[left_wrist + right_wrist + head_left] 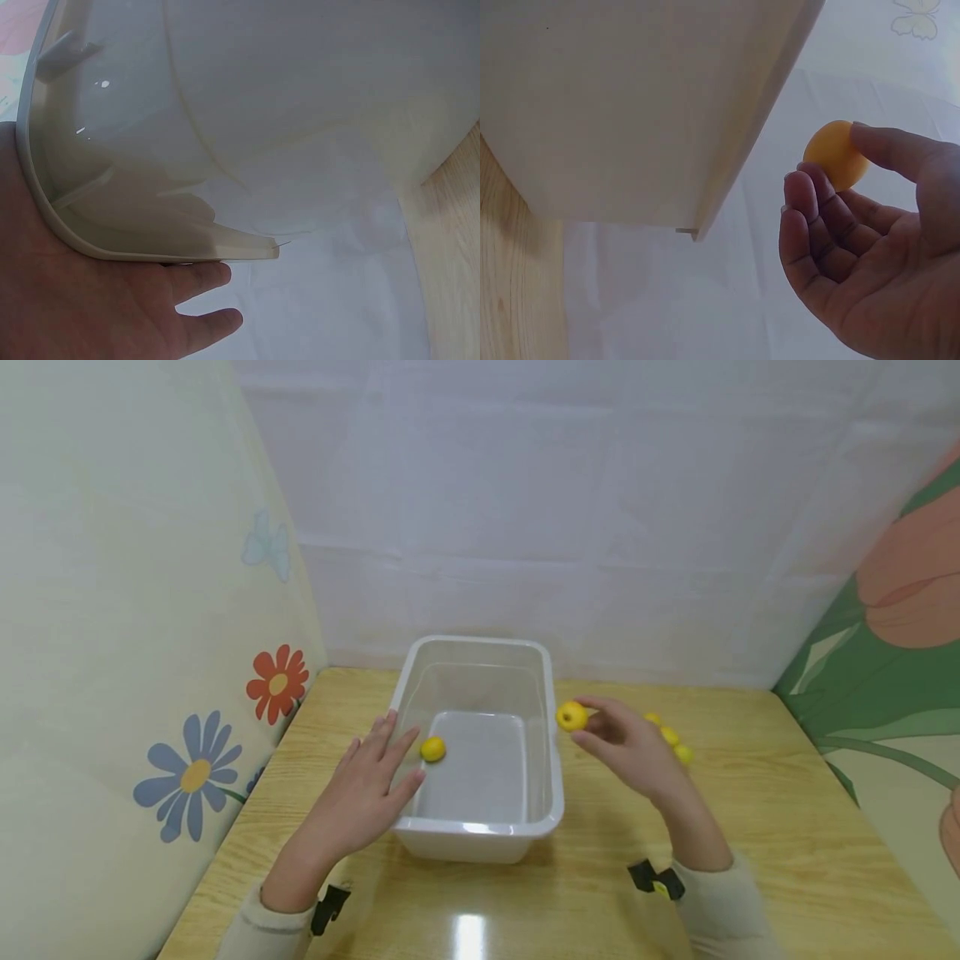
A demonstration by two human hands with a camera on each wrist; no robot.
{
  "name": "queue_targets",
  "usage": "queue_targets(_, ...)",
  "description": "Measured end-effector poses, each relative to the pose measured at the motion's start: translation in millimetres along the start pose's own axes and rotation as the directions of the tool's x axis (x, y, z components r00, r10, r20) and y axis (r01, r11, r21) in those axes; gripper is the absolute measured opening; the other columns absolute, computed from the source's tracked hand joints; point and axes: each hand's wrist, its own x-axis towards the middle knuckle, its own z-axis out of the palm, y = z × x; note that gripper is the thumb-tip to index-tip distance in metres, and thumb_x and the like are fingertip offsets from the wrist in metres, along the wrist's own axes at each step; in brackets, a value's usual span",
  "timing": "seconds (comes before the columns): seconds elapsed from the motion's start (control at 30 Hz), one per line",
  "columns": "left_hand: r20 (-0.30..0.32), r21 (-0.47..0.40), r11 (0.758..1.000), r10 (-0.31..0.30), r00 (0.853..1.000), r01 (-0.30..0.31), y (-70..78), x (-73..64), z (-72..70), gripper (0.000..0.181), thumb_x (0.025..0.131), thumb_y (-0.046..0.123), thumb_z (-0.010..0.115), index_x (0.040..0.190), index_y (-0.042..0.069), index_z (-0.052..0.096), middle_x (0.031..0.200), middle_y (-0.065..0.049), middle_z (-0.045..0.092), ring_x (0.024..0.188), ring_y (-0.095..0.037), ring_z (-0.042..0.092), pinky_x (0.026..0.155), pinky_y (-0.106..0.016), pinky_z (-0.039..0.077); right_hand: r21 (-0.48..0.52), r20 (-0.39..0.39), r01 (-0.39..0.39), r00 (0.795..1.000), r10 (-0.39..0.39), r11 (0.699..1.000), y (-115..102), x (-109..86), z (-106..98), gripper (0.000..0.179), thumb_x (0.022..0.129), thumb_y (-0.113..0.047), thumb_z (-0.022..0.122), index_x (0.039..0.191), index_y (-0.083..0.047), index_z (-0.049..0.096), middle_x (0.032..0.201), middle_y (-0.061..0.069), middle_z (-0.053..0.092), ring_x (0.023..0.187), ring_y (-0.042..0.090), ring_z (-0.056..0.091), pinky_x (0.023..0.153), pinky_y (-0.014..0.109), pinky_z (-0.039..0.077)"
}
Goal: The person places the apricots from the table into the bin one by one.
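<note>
My right hand (630,747) pinches a small round yellow fruit (572,716) between thumb and fingertips, a dark spot showing on its near side. In the head view it is at the right rim of a white plastic bin (480,828). The right wrist view shows the same fruit (836,155) beside the bin's outer wall (615,112). Fingers spread, my left hand (363,793) rests on the bin's left rim; the left wrist view has its palm (82,300) against that rim from outside. Inside the bin, near the left wall, lies another yellow fruit (432,748).
Three more yellow fruits (669,737) lie in a row on the wooden table (750,810), partly behind my right hand. A white cloth (480,510) hangs along the table's back edge. Flower-printed panels (112,635) flank both sides.
</note>
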Motion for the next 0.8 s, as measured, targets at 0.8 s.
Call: queue_targets(0.8,0.004,-0.008,1.000,-0.005,1.000,0.005,-0.8,-0.1,0.6,0.066,0.105,0.051,0.044,0.159,0.015,0.034,0.170,-0.014,0.010,0.156,-0.036,0.009,0.121,-0.065,0.011,0.036,0.029,-0.022,0.999,0.020,0.999,1,25.3,16,0.050,0.099,-0.028,0.068,0.144,-0.010,0.054,0.105,0.008,0.071,0.096,0.022,0.068,0.084,0.037,0.057)
